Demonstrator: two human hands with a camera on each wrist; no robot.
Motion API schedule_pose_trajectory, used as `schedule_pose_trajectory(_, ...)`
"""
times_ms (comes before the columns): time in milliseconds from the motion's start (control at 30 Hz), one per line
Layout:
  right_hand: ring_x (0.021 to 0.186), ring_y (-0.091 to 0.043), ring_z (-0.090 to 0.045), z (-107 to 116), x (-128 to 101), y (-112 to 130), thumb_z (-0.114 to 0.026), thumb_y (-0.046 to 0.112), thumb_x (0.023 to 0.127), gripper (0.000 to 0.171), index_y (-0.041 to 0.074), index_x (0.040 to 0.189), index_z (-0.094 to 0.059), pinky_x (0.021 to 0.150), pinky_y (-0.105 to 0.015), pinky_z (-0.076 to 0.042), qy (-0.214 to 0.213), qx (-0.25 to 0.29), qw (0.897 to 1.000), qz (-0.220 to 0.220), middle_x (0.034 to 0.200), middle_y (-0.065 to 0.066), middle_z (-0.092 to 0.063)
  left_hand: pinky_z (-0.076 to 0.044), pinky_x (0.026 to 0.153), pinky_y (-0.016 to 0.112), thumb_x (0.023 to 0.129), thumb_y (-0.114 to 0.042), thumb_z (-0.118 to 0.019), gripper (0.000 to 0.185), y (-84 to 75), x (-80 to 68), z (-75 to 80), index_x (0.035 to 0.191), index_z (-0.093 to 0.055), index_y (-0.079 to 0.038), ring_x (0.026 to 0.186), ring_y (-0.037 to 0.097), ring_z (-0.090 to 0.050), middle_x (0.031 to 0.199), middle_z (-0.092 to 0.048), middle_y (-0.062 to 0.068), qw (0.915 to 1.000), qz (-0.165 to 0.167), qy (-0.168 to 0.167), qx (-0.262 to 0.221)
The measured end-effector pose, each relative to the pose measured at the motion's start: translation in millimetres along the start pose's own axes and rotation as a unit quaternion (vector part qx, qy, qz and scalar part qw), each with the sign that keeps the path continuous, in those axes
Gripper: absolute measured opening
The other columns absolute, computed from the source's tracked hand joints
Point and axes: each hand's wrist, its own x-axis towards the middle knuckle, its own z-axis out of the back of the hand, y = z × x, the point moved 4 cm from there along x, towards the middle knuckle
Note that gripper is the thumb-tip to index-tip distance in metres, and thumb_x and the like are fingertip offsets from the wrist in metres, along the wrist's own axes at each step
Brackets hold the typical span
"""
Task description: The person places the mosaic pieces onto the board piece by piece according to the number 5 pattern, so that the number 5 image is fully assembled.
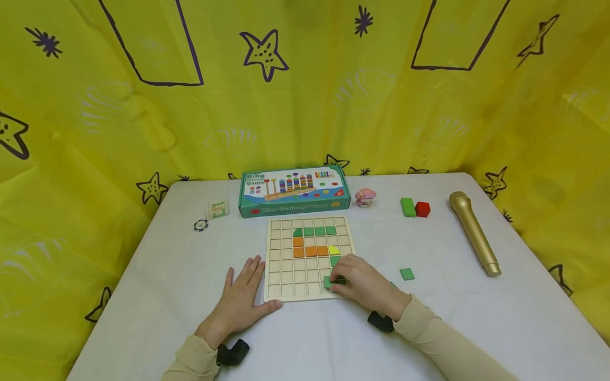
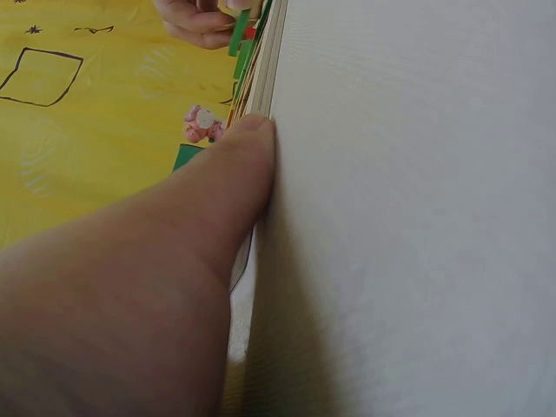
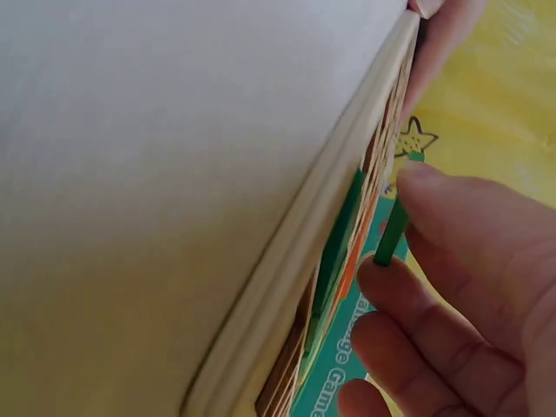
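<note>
A wooden grid board (image 1: 286, 276) lies on the table, with green, orange and yellow tiles set in some of its squares. Over its lower right part, my right hand (image 1: 363, 283) pinches a green square tile (image 3: 396, 228) between thumb and fingertips. In the right wrist view that tile stands on edge above the board, while another green tile (image 3: 340, 239) sits in the grid behind the rim. My left hand (image 1: 242, 299) rests palm down at the board's left side, fingers spread, its thumb (image 2: 248, 143) touching the near left corner.
Behind the board stands a green Ring Challenge Game box (image 1: 294, 193), with a pink figurine (image 1: 365, 197) beside it. Rightward lie a green block (image 1: 407, 207), a red block (image 1: 422, 209), a gold microphone (image 1: 475, 234) and a loose green tile (image 1: 407, 273). A patterned card (image 1: 217, 208) and a chip (image 1: 201, 225) lie left.
</note>
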Motion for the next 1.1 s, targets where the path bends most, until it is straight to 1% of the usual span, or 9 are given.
schedule_pose_trajectory(133, 0.088, -0.010, -0.053, -3, 1, 5, -0.080, 0.020, 0.083, 0.012, 0.013, 0.089, -0.072, 0.079, -0.031, -0.048, 0.001, -0.012, 1.000, 0.018, 0.091, 0.009, -0.063, -0.001, 0.110, 0.064, 0.085, -0.071, -0.055, 0.103, -0.7, 0.4, 1.2, 0.151, -0.027, 0.004, 0.146, 0.034, -0.012, 0.158, -0.020, 0.018, 1.0000, -0.001, 0.004, 0.004)
schedule_pose_trajectory(367, 0.086, -0.011, -0.052, -6, 3, 6, -0.081, 0.019, 0.082, 0.009, 0.015, 0.085, -0.073, 0.076, -0.030, -0.046, -0.010, -0.027, 0.998, 0.057, 0.090, 0.008, -0.063, -0.001, 0.110, 0.064, 0.086, -0.070, -0.055, 0.103, -1.0, 1.2, 2.2, 0.151, -0.027, 0.004, 0.146, 0.034, -0.011, 0.158, -0.020, 0.018, 0.9999, 0.001, 0.011, 0.006)
schedule_pose_trajectory(467, 0.088, -0.012, -0.050, -5, 2, 6, -0.081, 0.021, 0.082, 0.009, 0.016, 0.083, -0.074, 0.077, -0.029, -0.046, -0.013, -0.031, 0.998, 0.059, 0.092, 0.006, -0.061, -0.001, 0.110, 0.064, 0.085, -0.070, -0.055, 0.103, -1.0, 1.1, 2.0, 0.151, -0.027, 0.004, 0.146, 0.034, -0.011, 0.158, -0.020, 0.018, 1.0000, 0.001, 0.008, 0.004)
schedule_pose_trajectory(600, 0.090, -0.012, -0.047, 3, -3, 1, -0.079, 0.022, 0.084, 0.006, 0.016, 0.086, -0.077, 0.078, -0.028, -0.045, -0.004, -0.019, 1.000, 0.018, 0.095, 0.006, -0.057, -0.001, 0.110, 0.064, 0.085, -0.071, -0.055, 0.103, -0.3, 0.6, 0.5, 0.151, -0.028, 0.004, 0.146, 0.034, -0.011, 0.159, -0.020, 0.018, 1.0000, 0.001, 0.006, 0.000)
schedule_pose_trajectory(700, 0.092, -0.013, -0.049, 17, -13, -9, -0.076, 0.015, 0.087, 0.007, 0.012, 0.093, -0.077, 0.079, -0.030, -0.047, -0.002, -0.024, 0.999, -0.021, 0.098, 0.005, -0.059, -0.001, 0.110, 0.064, 0.085, -0.072, -0.054, 0.104, 0.0, 0.8, -1.0, 0.151, -0.027, 0.003, 0.146, 0.034, -0.011, 0.159, -0.020, 0.017, 1.0000, 0.000, 0.007, -0.001)
schedule_pose_trajectory(800, 0.095, -0.017, -0.053, 35, -30, -26, -0.074, 0.004, 0.087, 0.013, 0.007, 0.099, -0.076, 0.082, -0.034, -0.050, -0.013, -0.050, 0.998, -0.048, 0.100, 0.000, -0.063, -0.001, 0.110, 0.064, 0.085, -0.072, -0.054, 0.104, -0.1, 0.9, -1.4, 0.152, -0.027, 0.003, 0.146, 0.034, -0.011, 0.159, -0.020, 0.017, 1.0000, 0.000, 0.007, 0.000)
schedule_pose_trajectory(900, 0.096, -0.023, -0.056, 53, -50, -45, -0.073, -0.004, 0.083, 0.020, 0.003, 0.102, -0.075, 0.082, -0.039, -0.052, -0.026, -0.074, 0.994, -0.075, 0.102, -0.006, -0.064, 0.000, 0.110, 0.064, 0.084, -0.072, -0.055, 0.104, -0.4, 0.5, -0.6, 0.152, -0.027, 0.003, 0.146, 0.034, -0.011, 0.159, -0.019, 0.017, 1.0000, 0.003, 0.009, -0.001)
schedule_pose_trajectory(1000, 0.095, -0.027, -0.056, 68, -70, -61, -0.074, -0.007, 0.080, 0.027, 0.000, 0.107, -0.073, 0.080, -0.044, -0.051, -0.027, -0.082, 0.991, -0.107, 0.103, -0.009, -0.063, 0.001, 0.110, 0.063, 0.084, -0.073, -0.054, 0.105, -0.1, 0.2, -0.2, 0.152, -0.026, 0.003, 0.146, 0.034, -0.010, 0.159, -0.018, 0.017, 0.9999, 0.007, 0.014, 0.000)
schedule_pose_trajectory(1100, 0.091, -0.027, -0.055, 77, -86, -72, -0.076, -0.003, 0.080, 0.032, 0.000, 0.111, -0.071, 0.078, -0.045, -0.050, -0.015, -0.071, 0.986, -0.148, 0.099, -0.006, -0.062, 0.001, 0.110, 0.063, 0.084, -0.073, -0.053, 0.105, -0.1, 0.3, -0.3, 0.152, -0.026, 0.003, 0.146, 0.033, -0.010, 0.159, -0.018, 0.017, 0.9998, 0.009, 0.015, 0.000)
